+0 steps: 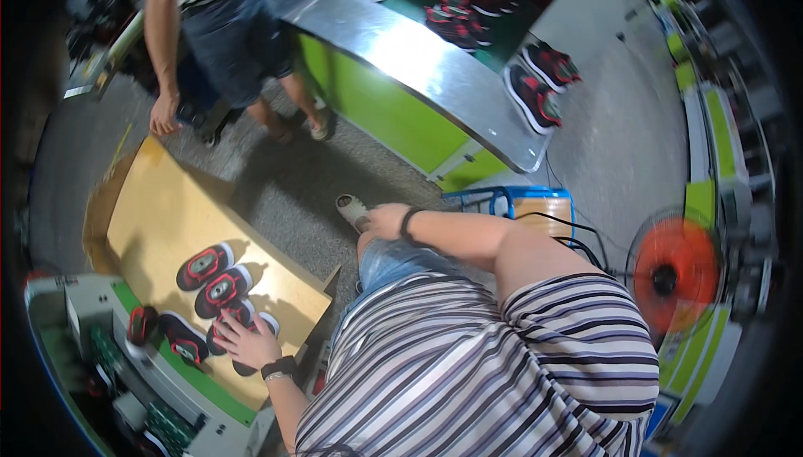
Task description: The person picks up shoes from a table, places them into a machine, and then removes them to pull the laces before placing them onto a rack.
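Note:
My left hand lies over the dark sneakers at the near end of a light wooden tabletop, fingers spread. It covers part of a sneaker; whether it presses on it I cannot tell. Just beyond are two more black sneakers with red trim and white soles, one sneaker close to the fingers and another sneaker farther off. To the left of the hand another sneaker rests at the green edge. My right hand hangs by my thigh, away from the shoes, its fingers mostly hidden.
A wooden table stretches ahead left, where a person stands. The metal-topped green workbench carries several sneakers, with a pair at its corner. A blue-framed stool and an orange fan stand to the right.

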`<state>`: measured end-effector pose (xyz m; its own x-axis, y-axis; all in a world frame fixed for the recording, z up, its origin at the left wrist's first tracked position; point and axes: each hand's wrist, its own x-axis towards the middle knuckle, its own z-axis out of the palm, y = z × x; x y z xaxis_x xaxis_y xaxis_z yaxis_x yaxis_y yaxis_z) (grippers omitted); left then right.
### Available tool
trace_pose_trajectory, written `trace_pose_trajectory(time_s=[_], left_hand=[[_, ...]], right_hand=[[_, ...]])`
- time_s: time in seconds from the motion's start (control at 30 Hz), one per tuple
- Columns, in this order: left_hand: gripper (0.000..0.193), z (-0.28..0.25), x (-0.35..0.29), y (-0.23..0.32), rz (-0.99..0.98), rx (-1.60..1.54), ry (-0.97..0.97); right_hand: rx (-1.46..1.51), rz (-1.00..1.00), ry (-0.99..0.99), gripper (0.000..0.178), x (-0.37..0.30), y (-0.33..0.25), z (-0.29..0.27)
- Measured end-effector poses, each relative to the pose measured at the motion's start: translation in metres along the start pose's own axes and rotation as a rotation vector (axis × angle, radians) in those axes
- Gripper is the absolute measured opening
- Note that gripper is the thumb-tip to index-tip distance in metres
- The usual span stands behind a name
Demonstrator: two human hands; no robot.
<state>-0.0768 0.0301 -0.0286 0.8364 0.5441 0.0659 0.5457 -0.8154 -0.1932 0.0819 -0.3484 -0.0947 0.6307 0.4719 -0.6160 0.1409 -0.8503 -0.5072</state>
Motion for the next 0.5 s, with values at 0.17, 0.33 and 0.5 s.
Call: trace_pose_trajectory(time_s=[0.17,0.33,0.5], left_hand=[[0.071,0.019,-0.004,-0.016,-0.021,0.069,-0.018],[0.072,0.012,0.002,-0.012,-0.064,0.134,-0.097],[0.078,0.058,0.02,-0.04,-0.066,0.141,0.037]], right_hand=[[0.043,0.406,0.334,0.037,-0.113,0.131,0.046],[0.189,0.512,0.176,0.034,-0.157,0.185,0.079],[0.278,0.313,0.629,0.025,-0.188,0.204,0.012]])
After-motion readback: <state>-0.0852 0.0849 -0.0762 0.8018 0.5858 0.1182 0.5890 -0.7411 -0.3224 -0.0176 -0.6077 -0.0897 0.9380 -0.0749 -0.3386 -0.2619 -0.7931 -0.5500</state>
